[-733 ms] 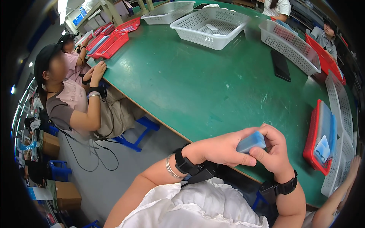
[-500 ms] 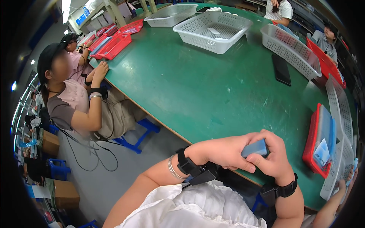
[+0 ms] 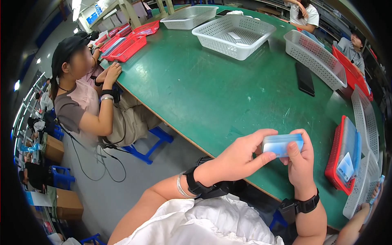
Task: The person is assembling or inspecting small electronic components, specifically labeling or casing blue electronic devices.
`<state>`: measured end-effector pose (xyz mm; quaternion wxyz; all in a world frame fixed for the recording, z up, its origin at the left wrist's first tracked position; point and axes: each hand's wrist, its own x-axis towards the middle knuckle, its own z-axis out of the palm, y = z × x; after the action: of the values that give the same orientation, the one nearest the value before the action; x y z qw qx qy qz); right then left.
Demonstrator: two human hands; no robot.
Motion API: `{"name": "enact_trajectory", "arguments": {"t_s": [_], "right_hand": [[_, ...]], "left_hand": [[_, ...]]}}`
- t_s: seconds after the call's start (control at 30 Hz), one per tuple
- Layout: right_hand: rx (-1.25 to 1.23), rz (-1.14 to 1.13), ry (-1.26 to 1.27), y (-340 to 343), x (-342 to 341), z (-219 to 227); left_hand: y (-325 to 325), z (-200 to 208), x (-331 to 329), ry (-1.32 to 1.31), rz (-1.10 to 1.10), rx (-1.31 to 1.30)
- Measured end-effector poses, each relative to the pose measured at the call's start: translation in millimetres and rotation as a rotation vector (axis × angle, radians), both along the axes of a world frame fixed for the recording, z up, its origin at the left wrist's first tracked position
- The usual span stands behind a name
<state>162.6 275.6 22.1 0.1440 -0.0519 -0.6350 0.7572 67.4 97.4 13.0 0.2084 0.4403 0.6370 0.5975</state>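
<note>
- My left hand (image 3: 239, 158) pinches the left end of the stack (image 3: 279, 146); right hand (image 3: 300, 167) holds the right, thumb on its face.
- Stack is over the desk (image 3: 196, 92), by the near edge.
- I'd press evenly; slack grip could fan the layers.

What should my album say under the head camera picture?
Left hand and right hand hold a blue-and-white stack over a green table.

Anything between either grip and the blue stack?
Nothing visible: the left grip and right grip both appear directly on the blue stack. The nearest container, a red basket, stands apart to the right, not between them.
</note>
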Motion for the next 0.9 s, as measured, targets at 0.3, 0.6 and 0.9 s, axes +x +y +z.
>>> {"name": "enact_trajectory", "arguments": {"t_s": [0.3,0.6,0.9], "right_hand": [[-0.047,-0.006,-0.041,-4.5,0.5,-7.2],[-0.227,0.019,-0.158,-2.3,-9.0,-9.3],[-0.351,0.021,-0.24,-1.4,-6.2,-3.2]], "left_hand": [[16.8,-16.0,14.5,0.304,0.236,-0.163],[17.0,-19.6,1.5,0.169,0.147,-0.078],[11.1,-22.6,4.3,-0.053,0.153,0.135]]}}
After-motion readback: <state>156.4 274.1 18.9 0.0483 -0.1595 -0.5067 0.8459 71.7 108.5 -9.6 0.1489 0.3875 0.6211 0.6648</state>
